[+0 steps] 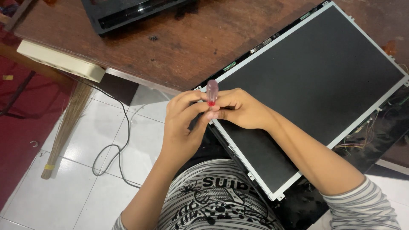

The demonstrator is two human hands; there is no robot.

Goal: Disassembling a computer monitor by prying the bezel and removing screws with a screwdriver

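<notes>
a: gripping a small screwdriver (212, 92) with both hands, right at the near left corner of the lcd panel (313, 81).

b: which hand has what part?

a: the right hand (238, 108) is curled around the lower end, fingers closed tight near the red collar under the clear pinkish handle. the left hand (183, 123) comes up from below, thumb and forefinger pinched onto the same stretch of the tool. the fingertips of the two hands touch each other there.

b: can you see the tip of the screwdriver?

a: no, the fingers hide it, so i cannot tell whether it meets the panel. the handle stands almost upright, its rounded top poking above the knuckles.

b: and the panel itself?

a: a bare dark screen in a thin silver metal frame (255, 179), lying face up and slanted across the brown wooden surface (179, 47), its near edge hanging past the surface toward the person's lap. thin coloured wires (362, 136) trail beside its right edge.

b: anything else around?

a: a black device casing (128, 12) sits at the far edge of the surface, well apart from the hands. a cream power strip (59, 61) lies at the left, a black cable (115, 145) loops over the white tiled floor (76, 187), and a broom (64, 127) leans there too. the person wears a striped grey shirt (217, 200).
</notes>
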